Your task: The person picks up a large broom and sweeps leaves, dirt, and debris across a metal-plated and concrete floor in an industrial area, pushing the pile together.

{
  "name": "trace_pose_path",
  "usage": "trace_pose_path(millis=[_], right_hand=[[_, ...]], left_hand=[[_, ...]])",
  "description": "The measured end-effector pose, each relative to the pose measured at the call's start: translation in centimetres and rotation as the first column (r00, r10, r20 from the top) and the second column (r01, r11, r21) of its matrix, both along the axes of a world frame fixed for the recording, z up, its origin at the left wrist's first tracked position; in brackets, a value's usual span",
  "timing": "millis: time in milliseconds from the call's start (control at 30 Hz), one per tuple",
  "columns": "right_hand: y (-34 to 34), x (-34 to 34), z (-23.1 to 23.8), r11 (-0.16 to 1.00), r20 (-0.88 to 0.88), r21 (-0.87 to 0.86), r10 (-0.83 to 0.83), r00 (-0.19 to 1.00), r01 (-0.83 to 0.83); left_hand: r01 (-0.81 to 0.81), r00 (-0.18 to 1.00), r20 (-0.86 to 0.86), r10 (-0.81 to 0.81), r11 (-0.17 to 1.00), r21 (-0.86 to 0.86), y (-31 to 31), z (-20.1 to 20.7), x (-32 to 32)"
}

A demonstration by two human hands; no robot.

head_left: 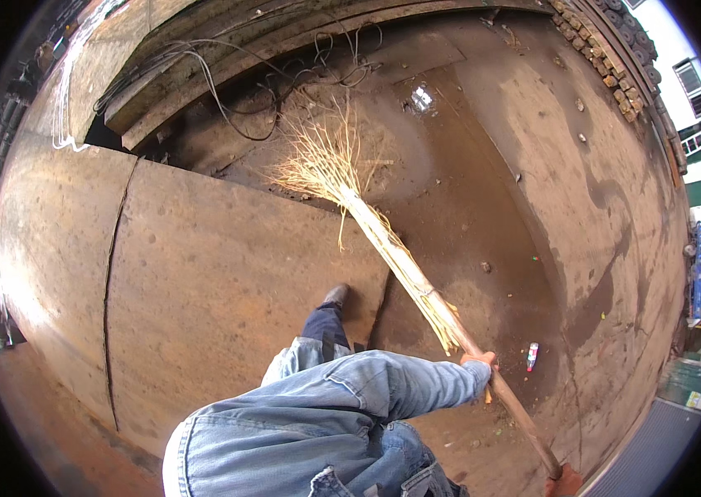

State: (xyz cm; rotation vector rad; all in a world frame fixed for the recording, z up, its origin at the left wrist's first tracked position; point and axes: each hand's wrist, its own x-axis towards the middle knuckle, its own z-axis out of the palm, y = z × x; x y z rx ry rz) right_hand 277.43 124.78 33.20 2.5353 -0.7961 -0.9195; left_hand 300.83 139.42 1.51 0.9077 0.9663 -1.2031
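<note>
Straw-coloured twigs on a bare wooden handle [520, 414], so I'd guess this twig broom [413, 280] is fairly light but nose-heavy, stiff along the pole and springy at the brush end, with thin tips that'd probably snap if you leaned on them. It's slanting across from lower right, brush end over the dirty wet floor [483, 199] just past the edge of the brown plate [226, 273], left hand [481, 359] wrapped round the pole by the bundle's lower end and right hand [564, 481] gripping near the butt. Honestly that wide two-handed hold on smooth wood looks right, though wet palms might slip.
</note>
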Motion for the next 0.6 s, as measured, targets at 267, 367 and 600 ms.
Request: trace_pose_path(millis=[267, 367, 600], right_hand=[[3.4, 3.6, -10.6, 0.988, 0.121, 0.018, -0.154, 0.981, 0.153], [4.4, 5.7, -10.7, 0.979, 0.028, 0.055, -0.199, 0.98, 0.198], [5.3, -2.0, -9.9, 0.982, 0.156, 0.135, -0.151, 0.976, 0.131]], left_hand=[[-0.105, 0.991, 0.091, 0.096, 0.99, 0.091, 1.9, -7.2, 7.7], [-0.025, 0.999, 0.038, 0.019, 0.987, 0.161, 3.3, -8.2, 9.3], [0.242, 0.942, 0.138, -0.306, 0.905, 0.35, 3.5, -7.1, 1.3]])
